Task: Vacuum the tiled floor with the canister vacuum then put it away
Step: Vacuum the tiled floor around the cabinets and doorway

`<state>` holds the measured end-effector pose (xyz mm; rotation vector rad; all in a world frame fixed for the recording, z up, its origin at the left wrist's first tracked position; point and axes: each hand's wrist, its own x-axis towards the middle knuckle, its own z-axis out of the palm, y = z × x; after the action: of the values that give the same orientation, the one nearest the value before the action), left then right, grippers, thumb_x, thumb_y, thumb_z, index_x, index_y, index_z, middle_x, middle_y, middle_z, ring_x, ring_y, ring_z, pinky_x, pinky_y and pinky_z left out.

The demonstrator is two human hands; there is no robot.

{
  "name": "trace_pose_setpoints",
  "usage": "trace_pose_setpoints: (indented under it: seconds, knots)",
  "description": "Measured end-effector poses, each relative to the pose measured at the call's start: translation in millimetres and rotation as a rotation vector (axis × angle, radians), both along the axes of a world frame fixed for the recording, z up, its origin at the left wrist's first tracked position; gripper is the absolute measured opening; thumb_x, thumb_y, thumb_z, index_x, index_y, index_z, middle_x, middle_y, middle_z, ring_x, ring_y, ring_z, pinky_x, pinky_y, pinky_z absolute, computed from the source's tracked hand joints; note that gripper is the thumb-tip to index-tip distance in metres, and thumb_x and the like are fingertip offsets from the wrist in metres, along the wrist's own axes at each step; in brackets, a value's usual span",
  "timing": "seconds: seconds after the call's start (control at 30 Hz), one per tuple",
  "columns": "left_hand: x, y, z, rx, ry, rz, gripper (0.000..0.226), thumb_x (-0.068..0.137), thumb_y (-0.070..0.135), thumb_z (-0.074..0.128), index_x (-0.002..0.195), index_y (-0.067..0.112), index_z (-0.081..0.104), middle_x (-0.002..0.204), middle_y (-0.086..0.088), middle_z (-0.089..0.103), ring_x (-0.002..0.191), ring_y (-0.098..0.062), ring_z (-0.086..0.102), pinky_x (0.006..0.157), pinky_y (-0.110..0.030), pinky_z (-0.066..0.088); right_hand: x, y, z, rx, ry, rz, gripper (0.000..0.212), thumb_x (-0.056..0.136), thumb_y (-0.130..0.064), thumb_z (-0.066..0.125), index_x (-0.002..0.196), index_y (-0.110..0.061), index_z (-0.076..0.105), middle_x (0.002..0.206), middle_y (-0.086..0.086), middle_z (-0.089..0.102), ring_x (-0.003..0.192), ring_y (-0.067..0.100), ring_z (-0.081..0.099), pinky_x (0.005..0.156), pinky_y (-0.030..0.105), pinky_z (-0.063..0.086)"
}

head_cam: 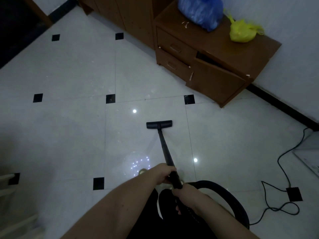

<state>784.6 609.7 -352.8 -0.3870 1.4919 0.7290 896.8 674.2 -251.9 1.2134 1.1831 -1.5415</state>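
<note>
Along the far left edge a dark doorway opens beyond the tiled floor, whose pale squares carry small black diamond insets at their corners. Nearer on the left we see a blurred pale object at the frame's edge; we cannot tell what it is. Moving toward the middle, our left hand curls its fingers around the black wand of the vacuum, gripping it at the higher point along the tube. The wand slants away from us to the floor nozzle, which lies flat on a tile near the centre of the scene, well apart from the furniture. Bright spots of reflected light sit on the glossy tiles to either side of the wand. Just right of the left hand and nearer to us, our right hand wraps around the lower end of the wand, fingers closed on it. From there the black hose loops in an arc to the right and back toward our body; the canister itself is not visible to us. Farther off, right of centre, a brown wooden cabinet stands against the wall with two drawers and a door slightly ajar. On its top rest a blue plastic bag and, to its right, a tied yellow bag. At the far right a black power cord snakes across the floor.
</note>
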Motion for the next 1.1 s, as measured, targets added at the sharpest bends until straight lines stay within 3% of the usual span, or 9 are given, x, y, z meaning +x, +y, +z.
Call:
trace_pose_setpoints:
  seconds: [0.27,0.47,0.67,0.83,1.0,1.1]
  knots:
    - [-58,19,-16,0.016,0.015,0.02,0.028,0.089,0.011,0.059,0.115,0.0,0.055,0.093,-0.015,0.062,0.077,-0.026,0.065,0.053,-0.032,0.055,-59,15,-10,0.104,0.031,0.063,0.016,0.094,-0.018,0.048,0.098,-0.004,0.055,0.07,0.013,0.062,0.047,0.02,0.059,0.048,0.024,0.05]
    - [-120,31,-25,0.027,0.02,-0.008,0.03,0.09,0.009,0.059,0.117,-0.002,0.053,0.089,-0.014,0.061,0.071,-0.024,0.064,0.043,-0.026,0.052,-123,25,-9,0.15,0.028,0.085,0.012,0.095,-0.017,0.048,0.093,-0.007,0.053,0.069,0.008,0.058,0.051,0.018,0.058,0.045,0.02,0.048]
    - [-181,39,-33,0.018,0.015,-0.02,0.036,0.089,0.007,0.057,0.121,-0.007,0.051,0.087,-0.017,0.061,0.069,-0.026,0.064,0.042,-0.028,0.052,-183,32,-11,0.157,0.027,0.073,0.013,0.094,-0.017,0.05,0.097,-0.006,0.055,0.077,0.011,0.058,0.061,0.023,0.06,0.058,0.031,0.052]
    - [-227,42,-38,0.016,0.024,-0.017,0.032,0.091,0.006,0.055,0.12,-0.006,0.051,0.084,-0.016,0.061,0.068,-0.024,0.064,0.048,-0.031,0.055,-229,31,-14,0.105,0.002,-0.017,0.01,0.097,-0.016,0.049,0.096,-0.007,0.053,0.079,0.012,0.056,0.059,0.021,0.058,0.05,0.028,0.051]
    - [-259,44,-45,0.02,0.042,-0.039,0.034,0.091,0.008,0.056,0.121,-0.005,0.051,0.1,-0.02,0.063,0.076,-0.027,0.066,0.052,-0.033,0.057,-260,28,-24,0.13,-0.014,-0.029,0.016,0.094,-0.015,0.049,0.101,-0.002,0.053,0.076,0.015,0.058,0.065,0.028,0.06,0.065,0.038,0.055]
    - [-267,47,-49,0.021,0.06,-0.035,0.038,0.09,0.013,0.056,0.123,-0.004,0.05,0.112,-0.023,0.063,0.087,-0.031,0.067,0.054,-0.034,0.058,-271,30,-28,0.141,-0.019,-0.02,0.019,0.094,-0.014,0.048,0.107,0.0,0.053,0.075,0.014,0.057,0.062,0.025,0.06,0.064,0.037,0.055]
